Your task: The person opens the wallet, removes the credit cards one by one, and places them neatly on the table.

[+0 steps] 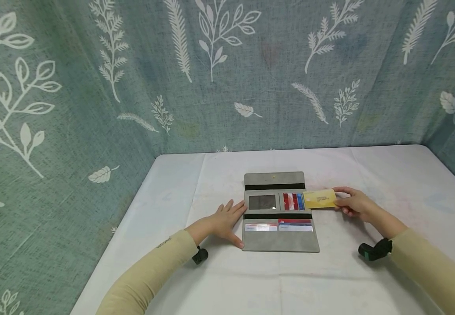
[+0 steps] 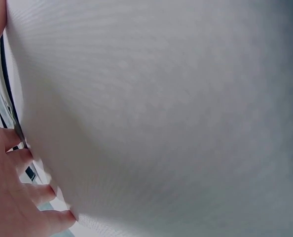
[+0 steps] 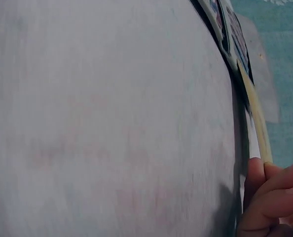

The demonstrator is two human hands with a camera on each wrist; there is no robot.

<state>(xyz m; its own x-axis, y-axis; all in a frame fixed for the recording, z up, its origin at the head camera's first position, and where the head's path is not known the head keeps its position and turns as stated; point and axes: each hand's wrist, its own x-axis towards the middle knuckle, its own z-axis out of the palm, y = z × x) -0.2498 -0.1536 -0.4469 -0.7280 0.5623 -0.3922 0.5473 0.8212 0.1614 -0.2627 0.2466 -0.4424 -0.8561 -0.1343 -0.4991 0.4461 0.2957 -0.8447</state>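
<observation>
I can read no text; the print on my left sleeve (image 1: 153, 270) and the yellow card (image 1: 320, 199) is too small.

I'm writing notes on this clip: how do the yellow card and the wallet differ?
The yellow card is much smaller than the wallet. The wallet is mostly grey, unlike the yellow card. The right hand pinches the yellow card, while the wallet lies unfolded on the table, the left hand touching its left edge. Both look roughly rectangular.
</observation>
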